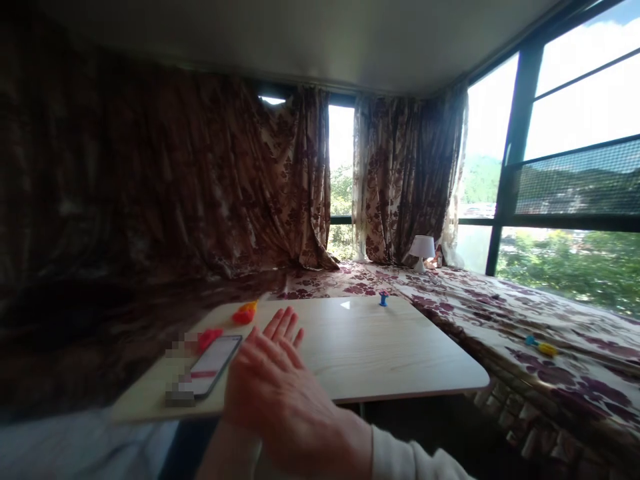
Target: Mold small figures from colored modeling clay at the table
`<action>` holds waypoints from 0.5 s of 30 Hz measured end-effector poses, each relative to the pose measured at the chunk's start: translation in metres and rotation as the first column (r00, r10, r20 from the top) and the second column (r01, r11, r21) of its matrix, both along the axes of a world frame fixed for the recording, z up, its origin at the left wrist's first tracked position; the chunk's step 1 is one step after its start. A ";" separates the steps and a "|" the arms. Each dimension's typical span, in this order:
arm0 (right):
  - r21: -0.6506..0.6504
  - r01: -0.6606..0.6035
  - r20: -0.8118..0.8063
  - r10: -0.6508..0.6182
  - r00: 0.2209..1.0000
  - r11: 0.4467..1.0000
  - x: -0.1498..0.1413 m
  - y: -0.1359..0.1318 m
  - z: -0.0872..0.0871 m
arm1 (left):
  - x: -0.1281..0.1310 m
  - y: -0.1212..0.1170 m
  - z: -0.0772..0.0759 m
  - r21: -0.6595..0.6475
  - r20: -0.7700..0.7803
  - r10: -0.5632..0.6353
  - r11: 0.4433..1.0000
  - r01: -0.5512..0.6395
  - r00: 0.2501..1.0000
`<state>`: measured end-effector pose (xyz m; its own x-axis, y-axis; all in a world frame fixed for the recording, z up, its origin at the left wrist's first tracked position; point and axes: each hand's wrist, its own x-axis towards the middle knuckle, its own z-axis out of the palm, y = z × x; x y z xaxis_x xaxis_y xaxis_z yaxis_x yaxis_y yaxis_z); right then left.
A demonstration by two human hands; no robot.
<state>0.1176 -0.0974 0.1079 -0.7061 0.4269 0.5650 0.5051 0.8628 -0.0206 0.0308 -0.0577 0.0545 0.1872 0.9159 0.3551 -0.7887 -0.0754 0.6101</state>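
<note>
My two hands meet in front of me at the table's near edge. My right hand [300,400], coming from a pale sleeve, lies across my left hand [281,325] and touches it. The fingers of the left hand stretch out past it, apart, with nothing in them. The right hand looks laid flat, though its fingertips are partly hidden. Left of the hands, a phone [213,367] with a lit screen lies on the light wooden table [360,353]. Beyond the phone are a red object [210,339] and a red and yellow toy-like object [245,312].
A small blue and red toy [383,299] stands near the table's far edge. To the right, a blue and yellow object [543,345] lies on the floral cover [575,380]. A white lamp [423,250] stands near the window corner, beside patterned curtains [390,180].
</note>
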 end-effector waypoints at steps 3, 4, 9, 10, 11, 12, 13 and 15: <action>0.011 0.015 -0.033 -0.014 0.999 1.000 -0.015 -0.002 0.001 | 0.015 0.000 -0.006 -0.110 0.058 0.137 0.985 -0.130 0.989; -0.010 0.060 -0.055 -0.060 0.997 0.998 -0.018 0.004 0.004 | 0.017 0.003 -0.003 -0.115 0.054 0.112 0.988 -0.105 0.992; -0.077 0.139 -0.115 -0.148 0.982 0.987 -0.004 0.028 0.007 | -0.004 0.014 0.017 -0.117 0.058 0.014 0.993 -0.008 0.998; -0.076 0.118 -0.118 -0.126 0.985 0.990 0.001 0.023 0.003 | -0.010 0.015 0.015 -0.116 0.074 -0.020 0.993 0.028 0.997; -0.063 0.078 -0.104 -0.084 0.991 0.995 0.003 0.015 -0.001 | -0.013 0.014 0.010 -0.105 0.117 -0.055 0.992 0.067 0.992; -0.048 0.024 -0.082 -0.028 0.996 0.999 0.004 0.007 -0.005 | -0.013 0.013 0.004 -0.098 0.147 -0.065 0.992 0.080 0.987; -0.041 -0.008 -0.074 0.005 0.997 0.999 0.002 0.000 -0.008 | -0.011 0.012 -0.003 -0.096 0.164 -0.068 0.992 0.085 0.984; -0.044 -0.006 -0.097 0.002 0.995 0.999 -0.006 -0.004 -0.008 | -0.002 0.011 -0.013 -0.076 0.216 -0.081 0.992 0.099 0.973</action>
<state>0.1117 -0.1015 0.1001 -0.6509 0.4505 0.6110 0.4956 0.8619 -0.1076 0.0287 -0.0472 0.0417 0.1994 0.9275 0.3164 -0.9018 0.0474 0.4295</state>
